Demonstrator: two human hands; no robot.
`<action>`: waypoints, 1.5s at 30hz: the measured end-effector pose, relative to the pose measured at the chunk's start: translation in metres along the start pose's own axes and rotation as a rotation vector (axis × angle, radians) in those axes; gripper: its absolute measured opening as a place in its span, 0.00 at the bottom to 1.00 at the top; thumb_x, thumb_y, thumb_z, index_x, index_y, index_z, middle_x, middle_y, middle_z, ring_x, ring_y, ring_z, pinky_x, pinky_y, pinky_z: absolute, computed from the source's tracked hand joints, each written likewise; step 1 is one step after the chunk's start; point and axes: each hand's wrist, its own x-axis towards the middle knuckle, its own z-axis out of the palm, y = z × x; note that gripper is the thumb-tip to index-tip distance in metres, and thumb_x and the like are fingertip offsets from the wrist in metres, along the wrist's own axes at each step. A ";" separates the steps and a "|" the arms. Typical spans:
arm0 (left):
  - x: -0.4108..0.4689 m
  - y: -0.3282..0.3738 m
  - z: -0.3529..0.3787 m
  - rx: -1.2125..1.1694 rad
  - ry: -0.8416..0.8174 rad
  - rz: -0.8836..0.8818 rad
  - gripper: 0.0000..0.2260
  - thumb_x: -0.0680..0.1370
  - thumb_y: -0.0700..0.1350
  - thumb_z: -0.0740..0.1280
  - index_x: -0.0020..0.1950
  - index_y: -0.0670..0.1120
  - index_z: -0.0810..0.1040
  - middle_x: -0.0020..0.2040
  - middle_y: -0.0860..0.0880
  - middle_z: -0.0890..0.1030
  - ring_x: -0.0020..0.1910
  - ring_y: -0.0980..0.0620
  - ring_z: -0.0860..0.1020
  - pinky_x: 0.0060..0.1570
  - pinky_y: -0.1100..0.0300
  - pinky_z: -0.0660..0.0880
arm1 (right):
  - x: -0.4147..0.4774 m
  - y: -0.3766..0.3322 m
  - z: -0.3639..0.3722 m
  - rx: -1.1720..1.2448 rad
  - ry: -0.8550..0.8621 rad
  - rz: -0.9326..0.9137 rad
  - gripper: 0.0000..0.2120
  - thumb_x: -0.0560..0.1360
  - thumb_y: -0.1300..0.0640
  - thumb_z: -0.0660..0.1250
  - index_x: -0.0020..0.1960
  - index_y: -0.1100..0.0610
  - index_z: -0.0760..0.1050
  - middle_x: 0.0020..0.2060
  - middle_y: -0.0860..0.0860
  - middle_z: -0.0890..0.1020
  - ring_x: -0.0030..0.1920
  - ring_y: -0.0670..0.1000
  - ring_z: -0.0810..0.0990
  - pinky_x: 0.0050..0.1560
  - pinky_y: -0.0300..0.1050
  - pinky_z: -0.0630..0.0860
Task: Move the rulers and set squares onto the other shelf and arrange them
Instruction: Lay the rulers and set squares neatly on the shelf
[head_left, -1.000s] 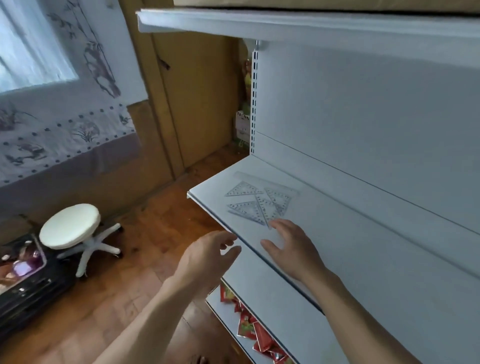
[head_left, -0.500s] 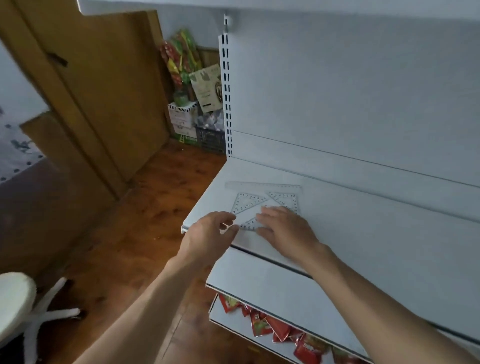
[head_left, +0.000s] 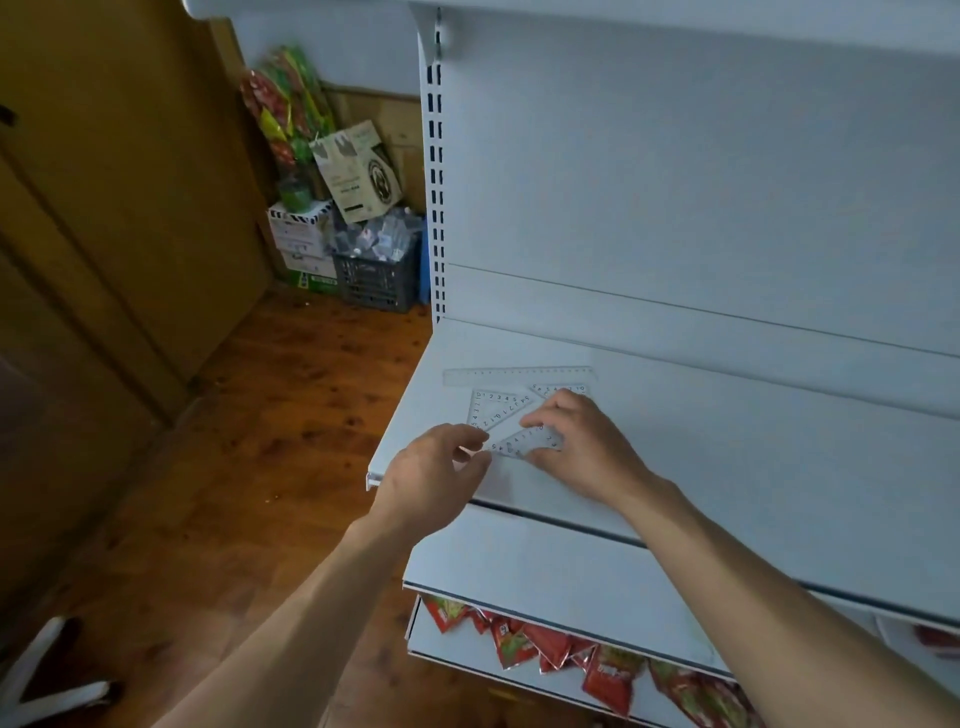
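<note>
White metal shelving filled the right side of the view, and on its upper shelf (head_left: 727, 447), near the left end, lay the clear plastic pieces of the task. Closest to the front edge was a small set square (head_left: 527, 441); the right hand (head_left: 582, 447) pressed on it with bent fingers (head_left: 540, 415), thumb at its near side, so the fingers were narrow and seemed to pinch or pin it, though I could not tell if it was lifted. The left hand (head_left: 431, 475) was just beside its left corner, fingers half curled and holding nothing. Behind it lay a second set square (head_left: 493, 408), a third one (head_left: 558, 389) partly hidden by the right hand, and a long ruler (head_left: 517, 375) near the back panel. The danger I judged was this: the pieces were thin, flat and smooth on a smooth shelf, so they could slide instead of rising and go over the front lip to the wooden floor (head_left: 260, 415). They were also almost invisible against the white, so one could be left behind. A lower shelf (head_left: 545, 561) stood empty below, above some red packets (head_left: 550, 649).
</note>
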 end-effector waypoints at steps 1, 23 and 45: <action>0.001 0.000 0.001 -0.011 -0.010 0.004 0.15 0.79 0.54 0.63 0.65 0.54 0.74 0.62 0.55 0.77 0.52 0.56 0.76 0.42 0.65 0.78 | -0.001 0.000 -0.001 0.018 -0.006 0.013 0.16 0.71 0.57 0.73 0.58 0.53 0.79 0.48 0.44 0.72 0.48 0.44 0.72 0.46 0.28 0.63; -0.006 0.087 0.053 -0.885 -0.173 -0.010 0.04 0.76 0.37 0.68 0.50 0.41 0.82 0.40 0.49 0.85 0.39 0.54 0.82 0.43 0.63 0.78 | -0.114 0.025 -0.067 0.637 0.399 0.405 0.08 0.74 0.54 0.71 0.53 0.49 0.80 0.45 0.44 0.83 0.47 0.44 0.80 0.49 0.39 0.75; -0.200 0.364 0.353 -0.683 -0.697 0.208 0.04 0.75 0.38 0.69 0.48 0.41 0.83 0.41 0.46 0.85 0.32 0.57 0.79 0.34 0.69 0.74 | -0.521 0.222 -0.181 0.643 0.958 0.913 0.07 0.75 0.55 0.69 0.39 0.54 0.82 0.31 0.47 0.83 0.31 0.41 0.78 0.39 0.39 0.77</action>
